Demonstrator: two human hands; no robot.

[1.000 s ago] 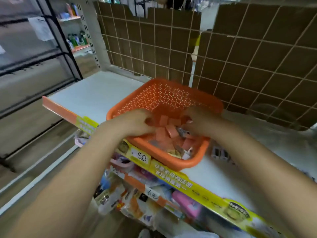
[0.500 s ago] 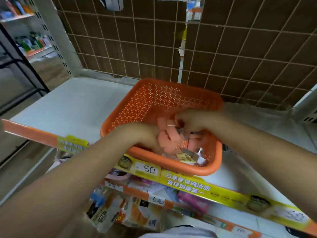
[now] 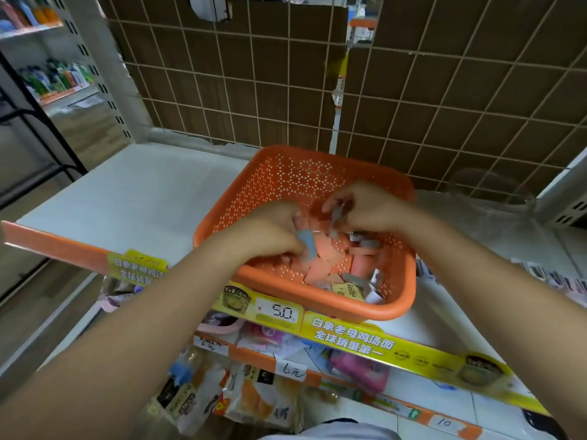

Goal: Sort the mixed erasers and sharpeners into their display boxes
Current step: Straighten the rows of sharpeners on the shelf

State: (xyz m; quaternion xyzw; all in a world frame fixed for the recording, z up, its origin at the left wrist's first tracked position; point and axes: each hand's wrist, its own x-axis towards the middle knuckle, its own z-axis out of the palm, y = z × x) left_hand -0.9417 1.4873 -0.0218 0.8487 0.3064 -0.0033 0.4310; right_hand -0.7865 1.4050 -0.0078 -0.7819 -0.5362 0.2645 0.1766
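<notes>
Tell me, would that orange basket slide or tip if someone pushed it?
The orange basket would probably slide easily: it looks like thin perforated plastic on a smooth white shelf. It seems light, holding only small erasers. Its near edge appears to overhang the shelf front, so a pull toward the person might tip it.

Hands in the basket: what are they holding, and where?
Left hand pinches a grey piece by its top end; right hand pinches another grey piece around its middle.

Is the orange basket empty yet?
No. Pink and grey pieces still cover the basket floor; both hands are in it.
</notes>
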